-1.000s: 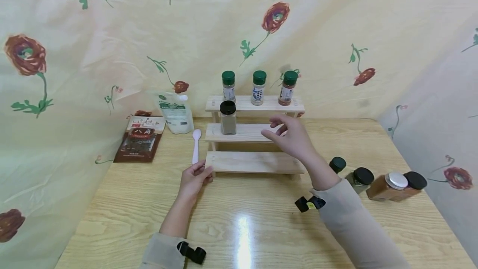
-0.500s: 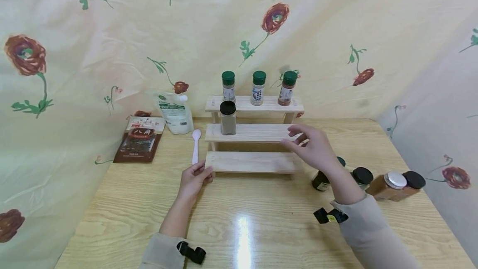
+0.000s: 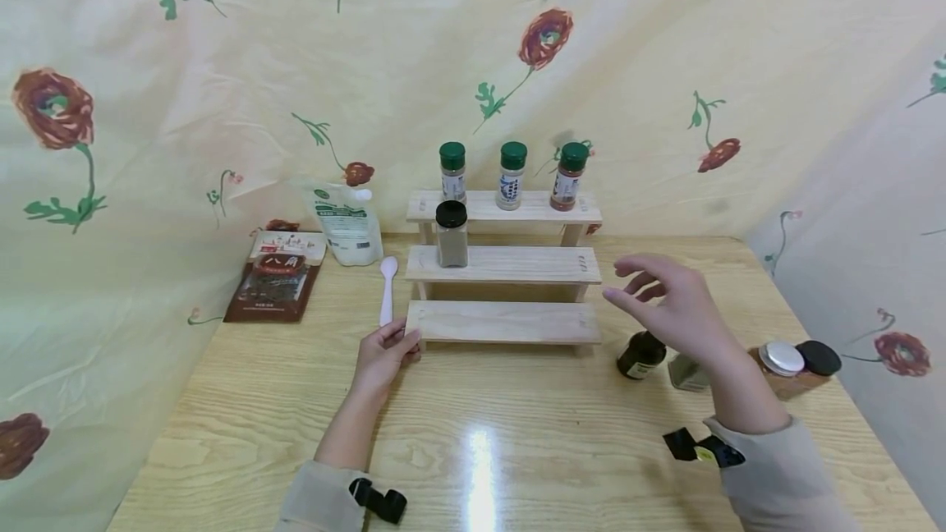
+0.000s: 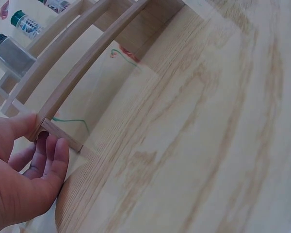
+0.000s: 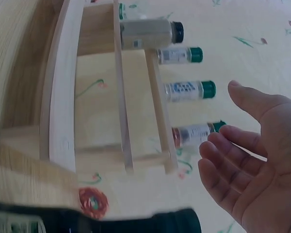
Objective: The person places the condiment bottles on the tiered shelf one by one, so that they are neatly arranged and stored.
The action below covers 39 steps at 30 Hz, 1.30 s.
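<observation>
Your right hand has moved off the middle shelf of the wooden rack and is now out past the rack's right end, above the dark bottle on the table. It holds nothing; thumb and bent fingers stand wide apart. Your left hand is unmoved, pinching the left end of the bottom shelf.

The black-lidded jar stands upright at the left of the middle shelf, as it did a second ago; the green-capped bottles above are likewise undisturbed. I judge that nothing was displaced as you withdrew, that the rack remains steadied, and that your right hand is free beside the dark bottle and the greenish jar, which your wrist partly hides.
</observation>
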### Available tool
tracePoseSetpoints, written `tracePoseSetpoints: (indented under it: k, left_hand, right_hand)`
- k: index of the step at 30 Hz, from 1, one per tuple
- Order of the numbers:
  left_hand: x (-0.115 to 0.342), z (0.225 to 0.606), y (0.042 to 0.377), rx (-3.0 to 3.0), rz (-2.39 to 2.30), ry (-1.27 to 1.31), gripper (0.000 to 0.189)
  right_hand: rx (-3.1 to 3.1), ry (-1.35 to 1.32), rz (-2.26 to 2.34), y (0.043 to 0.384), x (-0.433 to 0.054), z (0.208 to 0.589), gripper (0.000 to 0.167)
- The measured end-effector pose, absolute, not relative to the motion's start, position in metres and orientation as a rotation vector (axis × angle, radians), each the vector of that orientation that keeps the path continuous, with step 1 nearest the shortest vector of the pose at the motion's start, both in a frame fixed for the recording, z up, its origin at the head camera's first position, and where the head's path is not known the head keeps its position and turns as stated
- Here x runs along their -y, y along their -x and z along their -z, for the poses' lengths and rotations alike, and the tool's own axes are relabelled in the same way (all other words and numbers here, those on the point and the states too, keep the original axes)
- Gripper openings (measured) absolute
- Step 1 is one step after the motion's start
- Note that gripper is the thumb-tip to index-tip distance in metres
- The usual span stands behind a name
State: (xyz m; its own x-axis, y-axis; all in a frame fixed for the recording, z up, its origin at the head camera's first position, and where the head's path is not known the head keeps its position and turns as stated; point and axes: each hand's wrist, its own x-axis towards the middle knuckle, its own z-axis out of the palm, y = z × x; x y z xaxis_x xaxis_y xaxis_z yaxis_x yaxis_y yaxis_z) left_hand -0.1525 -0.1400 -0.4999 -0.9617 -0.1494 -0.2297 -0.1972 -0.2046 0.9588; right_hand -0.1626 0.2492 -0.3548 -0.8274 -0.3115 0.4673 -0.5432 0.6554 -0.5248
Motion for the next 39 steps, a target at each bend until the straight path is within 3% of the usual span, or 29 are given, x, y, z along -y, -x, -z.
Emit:
tracePoseSetpoints:
  k: [12,39]
  left_hand:
    - [0.14,0.499,0.153,-1.964,-2.383,0.434,0.043]
    - [0.138,0.501,0.152,-1.98,-2.377,0.456,0.043]
  right_hand:
    - [2.628,-0.576,-0.91,0.15,-0.297,0.364,0.033]
    - [2.685,-0.854,-0.82,0.151,-0.325,0.392,0.032]
